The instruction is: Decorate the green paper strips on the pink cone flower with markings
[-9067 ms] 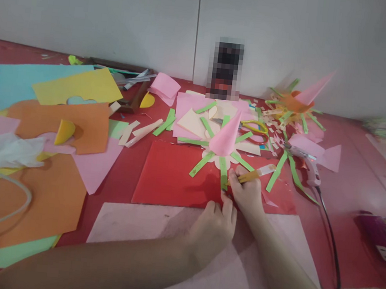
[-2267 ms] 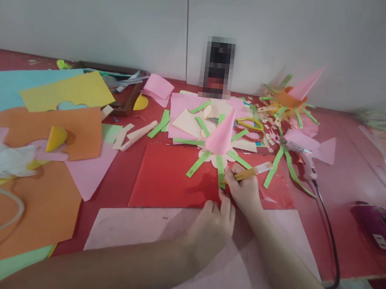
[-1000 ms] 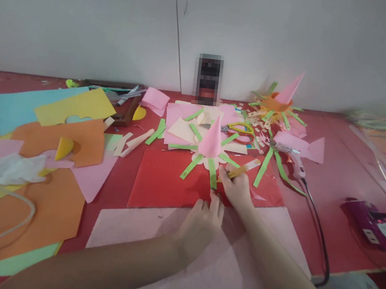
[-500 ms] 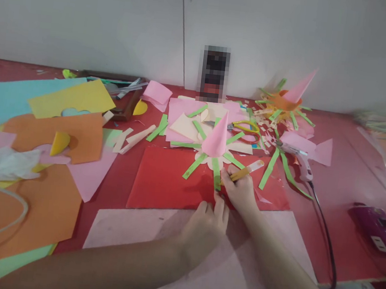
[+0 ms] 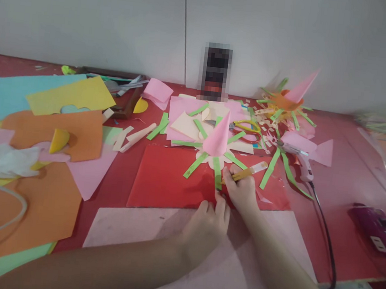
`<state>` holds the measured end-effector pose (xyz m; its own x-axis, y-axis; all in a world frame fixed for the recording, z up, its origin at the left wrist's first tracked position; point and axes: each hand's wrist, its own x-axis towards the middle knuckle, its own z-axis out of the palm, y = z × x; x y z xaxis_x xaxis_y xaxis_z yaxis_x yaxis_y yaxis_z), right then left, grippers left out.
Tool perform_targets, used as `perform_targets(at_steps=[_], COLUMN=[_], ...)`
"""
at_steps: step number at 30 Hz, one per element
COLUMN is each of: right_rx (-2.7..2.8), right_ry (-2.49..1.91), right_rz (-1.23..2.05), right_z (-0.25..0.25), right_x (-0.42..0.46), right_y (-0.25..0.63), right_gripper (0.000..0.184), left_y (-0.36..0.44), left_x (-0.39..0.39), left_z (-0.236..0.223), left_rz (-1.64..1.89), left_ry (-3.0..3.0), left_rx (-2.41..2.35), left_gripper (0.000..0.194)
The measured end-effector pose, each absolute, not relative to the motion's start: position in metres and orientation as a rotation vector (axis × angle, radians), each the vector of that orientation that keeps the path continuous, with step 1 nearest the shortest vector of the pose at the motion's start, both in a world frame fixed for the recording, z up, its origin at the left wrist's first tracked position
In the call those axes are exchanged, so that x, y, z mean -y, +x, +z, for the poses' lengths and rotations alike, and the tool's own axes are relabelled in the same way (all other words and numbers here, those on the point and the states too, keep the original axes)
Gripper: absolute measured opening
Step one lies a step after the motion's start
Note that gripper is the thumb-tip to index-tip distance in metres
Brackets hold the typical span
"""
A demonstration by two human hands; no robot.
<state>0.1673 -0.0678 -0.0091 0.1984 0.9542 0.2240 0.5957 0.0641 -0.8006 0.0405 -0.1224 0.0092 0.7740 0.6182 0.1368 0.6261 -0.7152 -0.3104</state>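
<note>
A pink paper cone (image 5: 216, 140) stands on a pale scalloped paper flower (image 5: 212, 161), from which green paper strips fan out. My right hand (image 5: 243, 191) is closed around a yellow pen (image 5: 245, 173), its lower tip at the front green paper strip (image 5: 217, 170). Just below, my left hand (image 5: 207, 224) has its fingers curled, with a fingertip at that strip's near end. On a strip to the left, a small star mark shows. Beneath the strips lies a glossy red sheet (image 5: 165, 178).
Scissors (image 5: 246, 126) lie behind the cone. To the right are a glue gun (image 5: 304, 164) with its cord and a purple power strip (image 5: 375, 228). A similar cone piece (image 5: 292, 97) stands at the back right. Coloured paper sheets (image 5: 46, 193) cover the left side.
The view has shifted slightly. The pen's upper end has tipped a little to the right; both hands stay at the same strip.
</note>
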Motion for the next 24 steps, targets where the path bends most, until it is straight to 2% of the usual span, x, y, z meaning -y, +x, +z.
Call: perform_targets(at_steps=[3,11,18,22,24], right_rx=[1.449,0.898,0.734,0.655,0.591], right_ry=[-1.602,-1.384,-1.264,-1.239,-1.235], right_rz=[0.626,0.915,0.873,0.806,0.781], right_z=[-0.01,-0.006,-0.007,-0.004,-0.002], right_x=[0.067,0.061,0.054,0.051,0.048], right_y=[0.168,0.174,0.187,0.197,0.201], right_gripper=[0.037,0.034,0.033,0.032,0.03], left_y=[0.041,0.039,0.038,0.032,0.026], left_x=[0.123,0.12,0.12,0.097,0.075], left_z=[0.009,0.009,0.012,0.021,0.031], left_rz=[-0.053,-0.012,-0.024,-0.054,-0.186], left_ry=[-2.645,-2.647,-2.637,-2.841,-2.88], left_rx=[0.969,0.923,0.857,0.96,1.189], left_gripper=[0.031,0.035,0.035,0.019,0.015])
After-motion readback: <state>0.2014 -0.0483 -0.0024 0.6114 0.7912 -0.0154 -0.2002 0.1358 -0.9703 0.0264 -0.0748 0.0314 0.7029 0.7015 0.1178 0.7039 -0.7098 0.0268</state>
